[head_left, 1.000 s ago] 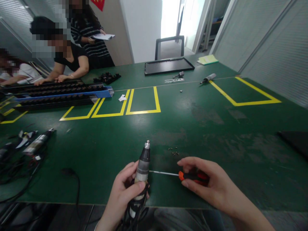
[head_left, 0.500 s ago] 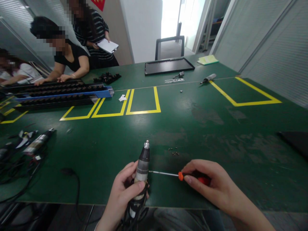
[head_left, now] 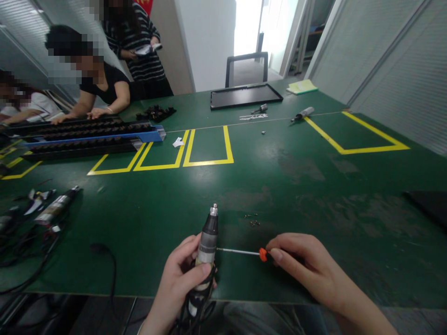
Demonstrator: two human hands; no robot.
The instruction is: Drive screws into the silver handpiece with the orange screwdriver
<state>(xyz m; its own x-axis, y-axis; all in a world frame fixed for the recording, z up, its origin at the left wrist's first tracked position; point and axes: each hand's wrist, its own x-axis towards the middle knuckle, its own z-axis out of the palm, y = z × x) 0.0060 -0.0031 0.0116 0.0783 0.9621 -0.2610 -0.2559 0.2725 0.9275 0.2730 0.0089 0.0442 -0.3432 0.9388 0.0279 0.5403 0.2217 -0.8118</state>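
My left hand (head_left: 186,270) is wrapped around an electric screwdriver (head_left: 208,244), a cylinder with a black nose and a silver tip that points up and away from me. Its cord hangs down at the table's front edge. My right hand (head_left: 303,263) grips the handle of a screwdriver (head_left: 240,252) with an orange collar. The thin metal shaft lies level and its tip meets the side of the electric screwdriver; I cannot tell what it engages there. Several small screws (head_left: 254,223) lie on the green table (head_left: 146,232) just beyond my hands.
More electric screwdrivers (head_left: 56,208) and tangled cords lie on the left. Long black-and-blue racks (head_left: 146,134) stand at the back left, near co-workers. A black tray (head_left: 246,96), another tool (head_left: 304,114) and a yellow notepad (head_left: 302,87) are at the back. A dark panel (head_left: 428,209) sits right.
My right fingers have shifted on the screwdriver handle, showing less of its red part. The electric screwdriver stays nearly still. A standing co-worker has drawn the papers closer in.
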